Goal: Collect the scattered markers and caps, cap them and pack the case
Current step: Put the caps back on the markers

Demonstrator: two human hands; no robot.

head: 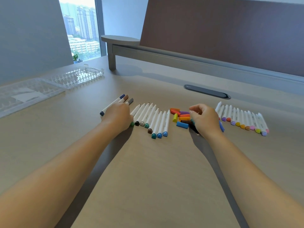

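The markers [152, 118] lie in two rows mid-counter [148, 170], light, stiff and apt to roll, best pinched mid-barrel. Between them sit loose caps [181, 118], the right hand [204, 120] curled among them. The left hand [118, 116] presses capped markers. Barrel print unreadable. The clear case [49, 87] lies far left.

Both forearms are bare from the lower edge of the view up to the wrists, with no sleeve or cuff showing on either. The left hand [117, 117] wears no ring, watch or glove that I can see. The right hand [204, 120] is likewise bare, its wrist without band or bracelet. Fingernails are too small to make out.
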